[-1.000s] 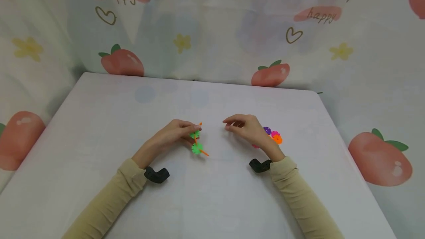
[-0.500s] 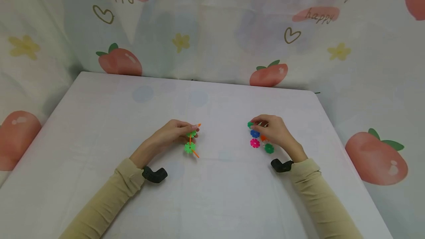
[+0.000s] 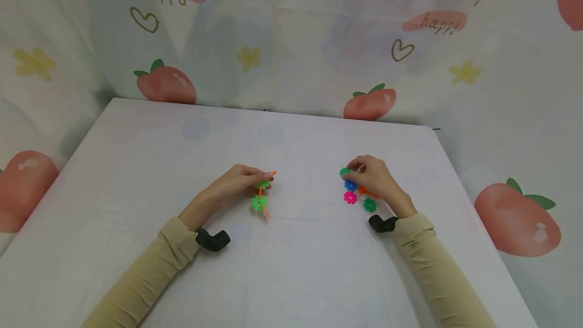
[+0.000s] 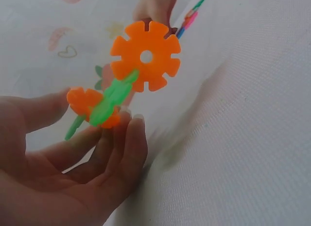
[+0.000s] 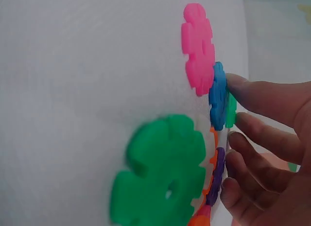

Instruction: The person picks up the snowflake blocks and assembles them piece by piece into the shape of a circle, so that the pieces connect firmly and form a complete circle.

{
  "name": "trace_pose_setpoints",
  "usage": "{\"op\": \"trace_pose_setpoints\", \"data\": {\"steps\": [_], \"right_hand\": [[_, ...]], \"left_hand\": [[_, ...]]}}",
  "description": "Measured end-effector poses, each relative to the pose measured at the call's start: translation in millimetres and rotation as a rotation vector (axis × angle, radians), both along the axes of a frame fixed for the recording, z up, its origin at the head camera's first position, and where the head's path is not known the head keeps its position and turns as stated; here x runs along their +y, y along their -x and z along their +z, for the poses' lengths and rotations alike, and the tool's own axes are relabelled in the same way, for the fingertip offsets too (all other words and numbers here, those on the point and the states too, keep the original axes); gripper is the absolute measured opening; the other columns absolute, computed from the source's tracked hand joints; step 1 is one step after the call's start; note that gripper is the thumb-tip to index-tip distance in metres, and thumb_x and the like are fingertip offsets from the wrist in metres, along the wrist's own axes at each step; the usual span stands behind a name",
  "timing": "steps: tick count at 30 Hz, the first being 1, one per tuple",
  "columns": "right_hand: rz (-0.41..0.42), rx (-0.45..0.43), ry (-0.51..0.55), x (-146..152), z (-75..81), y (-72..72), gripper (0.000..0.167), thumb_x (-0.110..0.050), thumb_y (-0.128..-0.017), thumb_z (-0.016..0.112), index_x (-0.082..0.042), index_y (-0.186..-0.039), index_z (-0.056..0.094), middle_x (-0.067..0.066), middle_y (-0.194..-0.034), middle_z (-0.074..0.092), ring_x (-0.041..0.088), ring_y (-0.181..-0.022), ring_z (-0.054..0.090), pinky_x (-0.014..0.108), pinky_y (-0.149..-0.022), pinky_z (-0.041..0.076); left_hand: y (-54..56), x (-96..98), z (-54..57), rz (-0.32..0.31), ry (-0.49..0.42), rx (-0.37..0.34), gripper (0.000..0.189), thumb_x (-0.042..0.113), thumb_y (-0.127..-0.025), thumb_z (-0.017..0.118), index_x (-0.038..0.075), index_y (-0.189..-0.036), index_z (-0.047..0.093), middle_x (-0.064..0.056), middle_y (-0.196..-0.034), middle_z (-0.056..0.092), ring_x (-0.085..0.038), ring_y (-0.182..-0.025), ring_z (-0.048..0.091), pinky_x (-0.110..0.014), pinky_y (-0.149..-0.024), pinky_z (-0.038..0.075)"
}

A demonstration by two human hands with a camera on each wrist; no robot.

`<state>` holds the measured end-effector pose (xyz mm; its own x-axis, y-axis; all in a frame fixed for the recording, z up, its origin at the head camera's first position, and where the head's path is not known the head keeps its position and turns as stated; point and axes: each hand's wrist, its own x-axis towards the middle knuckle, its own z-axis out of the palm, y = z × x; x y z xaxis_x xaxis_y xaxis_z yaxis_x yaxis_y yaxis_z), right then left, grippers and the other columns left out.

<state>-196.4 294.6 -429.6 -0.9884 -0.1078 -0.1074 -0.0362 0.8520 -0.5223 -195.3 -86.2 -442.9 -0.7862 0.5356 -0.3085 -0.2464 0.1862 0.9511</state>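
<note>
My left hand (image 3: 241,183) pinches a linked string of notched flower-shaped discs between thumb and fingers. In the left wrist view an orange disc (image 4: 163,60) forms its far end, slotted into a green disc (image 4: 114,102), with another orange disc (image 4: 82,100) at the fingertips. My right hand (image 3: 375,173) is over a loose cluster of such discs. Its thumb and index finger are on opposite edges of a green disc (image 5: 231,109), beside a blue disc (image 5: 218,97). A pink disc (image 3: 350,197) and a darker green disc (image 3: 370,205) lie nearer me.
Orange (image 3: 366,193) and purple discs (image 5: 217,175) sit partly under the right hand. A white cloth (image 3: 291,267) covers the table, with a printed curtain (image 3: 291,39) behind it. Black wrist mounts (image 3: 212,240) project inward from both sleeves.
The right hand has moved right from the middle to the disc cluster, its thumb and index finger coming to the green disc. The left hand's string has swung slightly left.
</note>
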Motion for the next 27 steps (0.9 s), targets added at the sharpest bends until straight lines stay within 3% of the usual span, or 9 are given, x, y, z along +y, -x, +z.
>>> {"op": "trace_pose_setpoints", "data": {"steps": [6,14,22,27], "right_hand": [[0.027,0.006,0.038,-5,0.4,1.2,0.031,-0.017,-0.093,0.077,-0.002,-0.116,0.062,0.018,-0.112,0.068,0.032,-0.104,0.062,0.043,-0.089,0.055],[0.075,0.050,0.094,-12,-0.4,-0.1,0.023,-0.009,-0.096,0.071,-0.004,-0.118,0.066,0.016,-0.112,0.070,0.031,-0.103,0.064,0.046,-0.091,0.055],[0.141,0.093,0.185,-18,0.9,-3.9,0.024,-0.007,-0.098,0.067,-0.009,-0.122,0.072,0.012,-0.120,0.072,0.027,-0.097,0.070,0.026,-0.082,0.056],[0.159,0.044,0.308,-29,4.9,-6.2,0.026,-0.006,-0.099,0.068,-0.006,-0.125,0.071,0.015,-0.120,0.071,0.026,-0.083,0.074,0.022,-0.078,0.057]], "left_hand": [[0.3,1.2,0.3,0.009,0.022,0.009,0.038,0.026,-0.104,0.060,-0.003,-0.127,0.069,-0.013,-0.119,0.073,-0.018,-0.104,0.067,-0.028,-0.091,0.055],[1.0,1.5,0.3,0.008,0.019,-0.005,0.036,0.025,-0.105,0.060,-0.004,-0.124,0.070,-0.011,-0.118,0.073,-0.016,-0.099,0.067,-0.026,-0.087,0.055],[0.4,1.9,-0.4,0.003,0.001,-0.011,0.038,0.025,-0.105,0.060,-0.006,-0.124,0.070,-0.014,-0.117,0.073,-0.017,-0.100,0.069,-0.026,-0.088,0.056],[1.0,3.1,-1.2,0.001,-0.013,-0.018,0.036,0.022,-0.106,0.058,-0.007,-0.124,0.069,-0.017,-0.120,0.072,-0.016,-0.102,0.068,-0.026,-0.089,0.056]]}}
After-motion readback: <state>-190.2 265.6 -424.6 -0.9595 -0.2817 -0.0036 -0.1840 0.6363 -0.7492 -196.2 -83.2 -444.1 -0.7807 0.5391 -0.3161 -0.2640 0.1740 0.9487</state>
